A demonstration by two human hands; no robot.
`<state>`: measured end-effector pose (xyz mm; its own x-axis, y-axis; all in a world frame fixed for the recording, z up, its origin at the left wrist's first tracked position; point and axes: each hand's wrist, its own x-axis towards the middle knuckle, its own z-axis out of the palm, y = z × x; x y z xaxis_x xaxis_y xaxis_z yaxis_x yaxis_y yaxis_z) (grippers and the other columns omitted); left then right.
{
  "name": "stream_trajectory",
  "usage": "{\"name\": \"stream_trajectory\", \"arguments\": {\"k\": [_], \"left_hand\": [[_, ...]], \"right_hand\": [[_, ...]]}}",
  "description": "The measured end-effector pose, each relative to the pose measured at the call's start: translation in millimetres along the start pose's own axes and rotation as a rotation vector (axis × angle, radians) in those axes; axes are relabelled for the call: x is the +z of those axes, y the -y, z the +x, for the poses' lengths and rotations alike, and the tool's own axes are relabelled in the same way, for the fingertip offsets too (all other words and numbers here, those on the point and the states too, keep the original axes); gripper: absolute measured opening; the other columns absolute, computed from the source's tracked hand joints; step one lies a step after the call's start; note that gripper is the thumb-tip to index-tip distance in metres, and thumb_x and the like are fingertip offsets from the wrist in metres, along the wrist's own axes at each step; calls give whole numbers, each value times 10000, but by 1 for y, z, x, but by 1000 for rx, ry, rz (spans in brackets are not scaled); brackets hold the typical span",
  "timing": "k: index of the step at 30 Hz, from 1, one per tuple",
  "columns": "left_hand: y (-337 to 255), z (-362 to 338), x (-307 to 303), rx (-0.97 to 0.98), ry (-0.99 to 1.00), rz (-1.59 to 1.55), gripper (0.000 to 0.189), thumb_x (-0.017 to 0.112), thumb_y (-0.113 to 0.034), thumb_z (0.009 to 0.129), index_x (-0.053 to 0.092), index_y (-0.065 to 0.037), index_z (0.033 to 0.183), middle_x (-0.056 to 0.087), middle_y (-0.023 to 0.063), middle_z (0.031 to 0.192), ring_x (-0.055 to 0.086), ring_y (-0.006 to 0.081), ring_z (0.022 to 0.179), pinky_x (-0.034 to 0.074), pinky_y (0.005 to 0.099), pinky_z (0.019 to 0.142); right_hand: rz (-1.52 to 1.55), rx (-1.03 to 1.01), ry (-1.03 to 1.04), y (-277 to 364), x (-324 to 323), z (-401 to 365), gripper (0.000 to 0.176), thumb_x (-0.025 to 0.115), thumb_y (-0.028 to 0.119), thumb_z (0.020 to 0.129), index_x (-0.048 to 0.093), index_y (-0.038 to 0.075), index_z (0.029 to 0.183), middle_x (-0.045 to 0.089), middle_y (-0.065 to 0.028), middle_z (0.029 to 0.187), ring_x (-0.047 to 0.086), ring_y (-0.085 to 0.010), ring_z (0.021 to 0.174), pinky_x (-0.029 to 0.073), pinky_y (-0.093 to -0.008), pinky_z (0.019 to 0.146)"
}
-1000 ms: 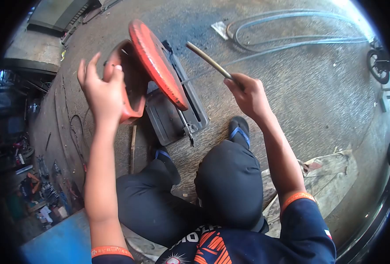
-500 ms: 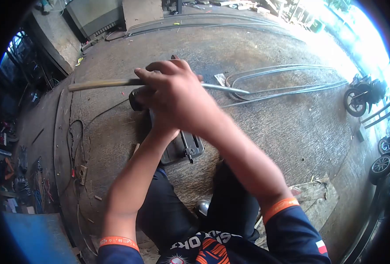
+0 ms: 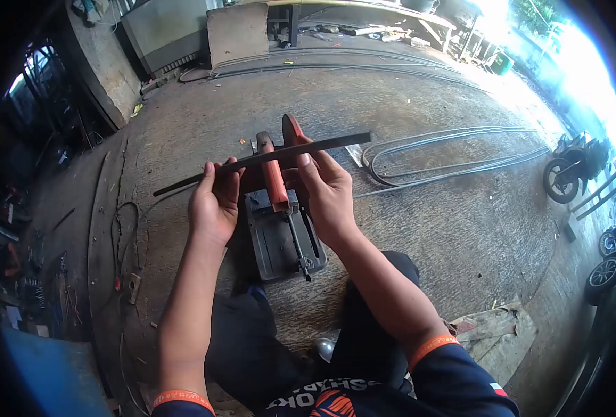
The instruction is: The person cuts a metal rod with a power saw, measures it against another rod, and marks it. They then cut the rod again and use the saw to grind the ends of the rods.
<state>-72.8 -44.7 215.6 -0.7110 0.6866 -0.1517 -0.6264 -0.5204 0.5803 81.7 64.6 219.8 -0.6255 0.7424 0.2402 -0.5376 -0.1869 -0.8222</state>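
A long dark metal bar [image 3: 335, 142] lies across both hands, its right end raised. My left hand [image 3: 214, 205] pinches it left of centre between thumb and fingers. Around its right part, my right hand [image 3: 325, 191] has its thumb and fingers. Beneath the bar stands a chop saw with a grey base [image 3: 269, 254], a red-orange arm [image 3: 275, 182] and a round disc [image 3: 292, 130]. A metal clamp screw [image 3: 298, 244] runs along the base's right side. The hands partly hide the saw.
Long bent rods [image 3: 454, 144] lie on the concrete floor [image 3: 419, 222] to the right. A motorcycle [image 3: 575, 163] stands at far right. Cables [image 3: 124, 222] run at left. A stained cloth [image 3: 495, 340] lies at lower right, and a blue surface [image 3: 51, 368] at lower left.
Both hands, crossed over each other before, are now apart on either side of the saw's arm. The bar is now tilted up to the right, and the saw shows more.
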Motion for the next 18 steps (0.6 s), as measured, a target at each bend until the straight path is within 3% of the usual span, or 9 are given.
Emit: {"name": "stream_trajectory", "arguments": {"k": [5,7,8,10,13,15,16,17,18], "left_hand": [[9,1,1,-25,16,-46,186,534,-201,973,559,-17,964,669,186,1019,672,286,968,606,280,797],[13,2,0,-37,76,-33,165,537,-178,970,574,-23,1015,662,174,1079,654,299,1017,606,294,793],[12,2,3,-54,86,10,186,536,-191,972,571,-21,1037,645,179,1119,633,302,1059,584,315,858],[11,4,9,15,134,-13,283,459,-266,1005,549,-4,1066,614,187,1174,594,322,1124,517,357,981],[5,-5,22,261,238,-13,345,414,-313,1017,488,-16,1175,586,175,1212,555,346,1176,491,395,1001],[5,-8,20,389,353,176,385,430,-348,1010,502,-23,1204,602,140,1194,592,272,1135,513,359,959],[8,-15,22,356,369,190,375,443,-340,1007,512,-21,1190,624,131,1142,615,231,1095,522,338,939],[11,-29,35,360,319,280,368,419,-335,1016,531,-11,1150,642,132,1058,657,202,957,537,334,908],[17,-23,29,430,470,396,402,379,-343,1025,560,12,1084,648,123,1006,661,167,805,553,321,869]], "right_hand": [[159,-129,-30,7,6,-1,308,585,179,962,602,-37,1181,671,-84,1021,630,-106,855,509,-241,720],[20,-69,-34,13,-3,1,333,560,192,976,552,-47,1208,659,-117,1011,642,-151,865,524,-297,763],[-23,-91,-111,13,-8,4,325,562,206,975,562,-41,1186,655,-105,975,629,-143,852,517,-291,758],[-51,-138,-213,14,-22,10,307,561,241,976,586,-25,1126,634,-71,898,592,-127,807,498,-274,743],[161,-148,-356,20,-50,28,334,509,270,1002,626,-43,1003,556,-21,772,502,-104,696,441,-262,666],[188,-89,-351,20,-84,42,319,479,252,1012,592,-45,1037,504,-14,721,446,-102,629,396,-241,592],[224,-25,-256,22,-97,43,256,462,228,1016,567,-2,975,462,-3,683,425,-105,607,384,-247,570],[328,21,-371,20,-103,50,224,448,210,1019,520,53,876,427,5,660,414,-112,593,387,-257,554],[382,91,-328,19,-111,50,242,449,207,1019,478,80,815,429,10,651,414,-113,589,382,-266,535]]}}
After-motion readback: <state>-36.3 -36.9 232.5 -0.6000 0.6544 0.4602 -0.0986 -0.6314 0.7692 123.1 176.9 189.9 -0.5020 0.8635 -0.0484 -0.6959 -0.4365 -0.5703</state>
